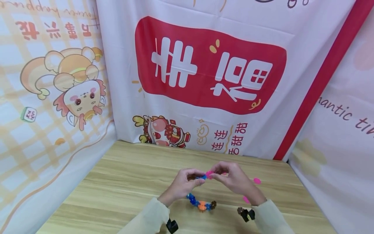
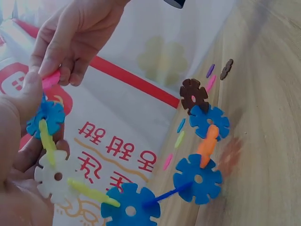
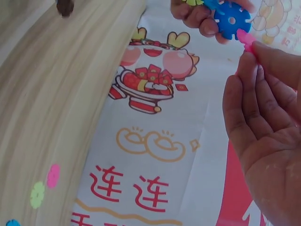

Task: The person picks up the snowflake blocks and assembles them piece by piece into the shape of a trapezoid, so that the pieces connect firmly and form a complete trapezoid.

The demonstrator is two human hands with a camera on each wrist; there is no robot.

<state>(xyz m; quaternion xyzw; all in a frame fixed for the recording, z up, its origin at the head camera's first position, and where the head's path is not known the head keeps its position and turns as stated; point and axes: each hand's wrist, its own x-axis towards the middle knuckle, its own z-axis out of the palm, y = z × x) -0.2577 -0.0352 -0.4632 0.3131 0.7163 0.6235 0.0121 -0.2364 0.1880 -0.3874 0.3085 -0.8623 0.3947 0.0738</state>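
My left hand [image 1: 184,182] pinches a blue notched plastic disc [image 2: 45,117] at the upper end of a chain of linked discs. Between thumb and fingertips, my right hand [image 1: 232,175] holds a pink disc [image 3: 245,38]. In the right wrist view, the pink disc meets the rim of the blue disc [image 3: 233,21]; whether their slots are engaged I cannot tell. The chain [image 1: 201,205] hangs in a curve below the hands. A whitish disc [image 2: 57,176], yellow links, blue discs, an orange piece [image 2: 207,147] and a brown disc [image 2: 193,96] at the far end make it up.
Loose pink discs [image 1: 257,180] lie on the wooden table [image 1: 140,169] to the right, and a brown disc [image 1: 240,210] sits by the right wrist camera. A yellow-green disc [image 3: 37,195] lies there too. Printed cloth [image 1: 122,81] walls the back and sides.
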